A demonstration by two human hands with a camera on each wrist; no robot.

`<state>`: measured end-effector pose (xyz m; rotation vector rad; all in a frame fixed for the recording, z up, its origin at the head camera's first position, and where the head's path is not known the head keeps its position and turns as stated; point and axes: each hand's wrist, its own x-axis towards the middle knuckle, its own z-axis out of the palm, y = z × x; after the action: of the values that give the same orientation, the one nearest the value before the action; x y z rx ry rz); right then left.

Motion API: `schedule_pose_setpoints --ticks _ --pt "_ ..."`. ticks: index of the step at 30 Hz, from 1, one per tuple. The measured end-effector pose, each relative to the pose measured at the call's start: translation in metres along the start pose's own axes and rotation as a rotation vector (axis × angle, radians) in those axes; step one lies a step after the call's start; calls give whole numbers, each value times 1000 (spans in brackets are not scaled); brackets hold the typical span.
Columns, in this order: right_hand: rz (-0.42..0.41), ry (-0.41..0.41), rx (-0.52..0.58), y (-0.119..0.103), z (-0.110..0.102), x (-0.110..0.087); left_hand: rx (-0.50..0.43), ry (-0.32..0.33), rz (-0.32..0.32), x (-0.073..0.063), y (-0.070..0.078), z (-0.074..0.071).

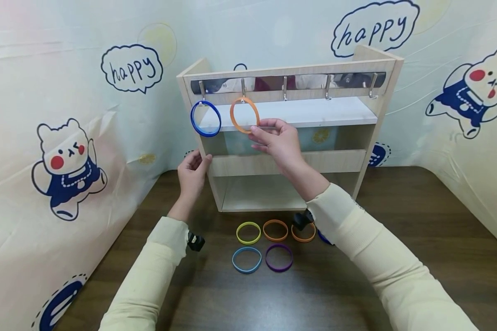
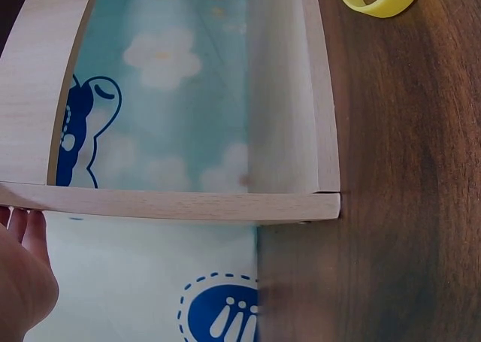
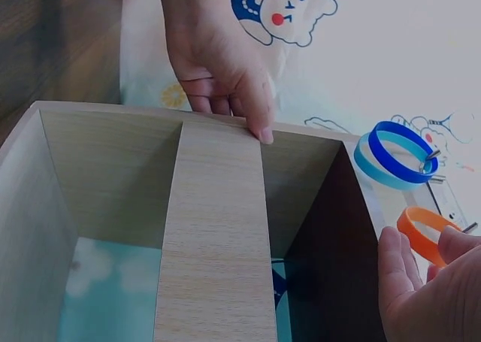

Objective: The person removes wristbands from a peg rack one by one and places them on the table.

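Head view: a thin, orange, round rubbery band point(image 1: 232, 115) is hung from the second silver metal hook point(image 1: 243, 85) from the left on a pale wood-look rack point(image 1: 335, 162). Its open face is turned toward the viewer, and its slightly longer axis runs close to vertical, tipped a little toward the lower right. The loop lies up and to the left of the fingertips of the right hand point(image 1: 278, 140). Its lower right edge is pinched between thumb and fingers, though how firmly cannot be told. By the left hand point(image 1: 192, 172), the rack's left side panel is gripped, thumb at the front edge and fingers bent against the outside. On the leftmost hook point(image 1: 202, 88), a dark blue round band point(image 1: 208, 134) and a light blue round band point(image 3: 385, 177) are hung together. On the dark brown wooden table point(image 1: 207, 289), more coloured bands point(image 1: 275, 240) are laid before the rack.
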<state>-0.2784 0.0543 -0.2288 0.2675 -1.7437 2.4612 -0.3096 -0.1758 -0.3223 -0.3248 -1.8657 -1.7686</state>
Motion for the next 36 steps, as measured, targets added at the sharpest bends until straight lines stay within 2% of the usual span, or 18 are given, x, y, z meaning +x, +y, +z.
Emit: schedule_pose_setpoints --ticks 7,12,19,24,31,34,36 --pt "-17 -16 1 -3 2 -2 4 -1 -2 -1 1 0" --pt "-23 1 29 -5 5 -3 10 1 -4 -1 2 0" --pt "-38 25 78 -6 6 -3 14 33 12 10 -31 -3" --pt "-55 18 105 -8 7 -4 21 36 19 9 -32 -3" --pt "-76 17 144 -12 8 -10 18 13 -14 10 -32 -4" --pt "-80 11 155 -15 8 -13 12 3 -26 9 -27 -4" --pt "-79 4 165 -16 7 -16 14 -2 -27 6 -18 -3"
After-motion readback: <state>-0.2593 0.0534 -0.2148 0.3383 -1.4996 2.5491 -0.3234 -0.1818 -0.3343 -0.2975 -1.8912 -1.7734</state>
